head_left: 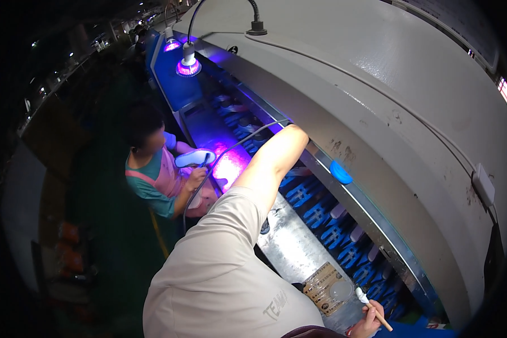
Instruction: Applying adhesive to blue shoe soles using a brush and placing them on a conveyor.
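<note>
At the lower right, my right hand is closed around the wooden handle of a brush whose white head points up and away. Beside the brush head lies a piece of brown printed cardboard on the metal ledge, with a round translucent dish on it. My left arm reaches up toward the machine. Its elbow is at the hood's edge, and the left forearm and hand are hidden from sight.
A large pale machine hood overhangs a conveyor with blue racks. Lamps on bent necks cast purple light. A grey cable hangs nearby. At left, a co-worker holds a pale shoe sole and a thin tool.
</note>
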